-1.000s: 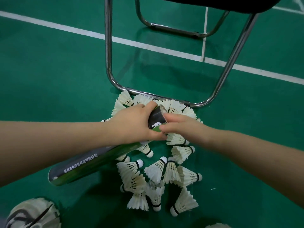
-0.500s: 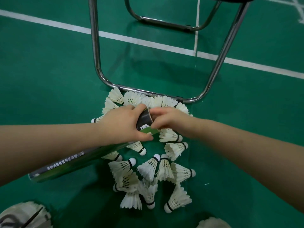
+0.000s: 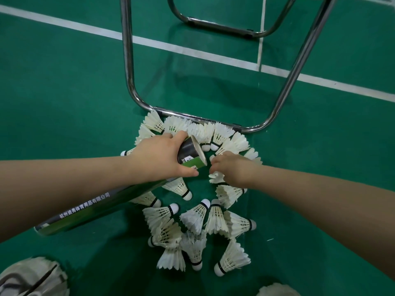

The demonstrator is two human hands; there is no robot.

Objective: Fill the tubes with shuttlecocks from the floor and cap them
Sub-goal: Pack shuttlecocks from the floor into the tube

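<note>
My left hand [image 3: 159, 159] grips a long dark-and-green tube [image 3: 89, 208] near its open mouth [image 3: 198, 153], which points away from me and to the right. The tube slants down toward the lower left. Just right of the mouth, my right hand [image 3: 233, 169] is down on a white shuttlecock [image 3: 217, 177] lying on the floor, fingers curled over it. Several more white shuttlecocks lie in a ring around the hands, among them a heap [image 3: 192, 229] near me and a row [image 3: 205, 131] by the chair rail.
A chrome chair frame [image 3: 201, 119] stands on the green court floor [image 3: 64, 92] just beyond the shuttlecocks, its legs rising left and right. White court lines [image 3: 192, 52] cross behind it. My shoes [image 3: 32, 276] show at the bottom edge.
My right hand has left the tube's mouth and dropped to a shuttlecock on the floor. The tube's open end now shows. My left hand keeps its hold.
</note>
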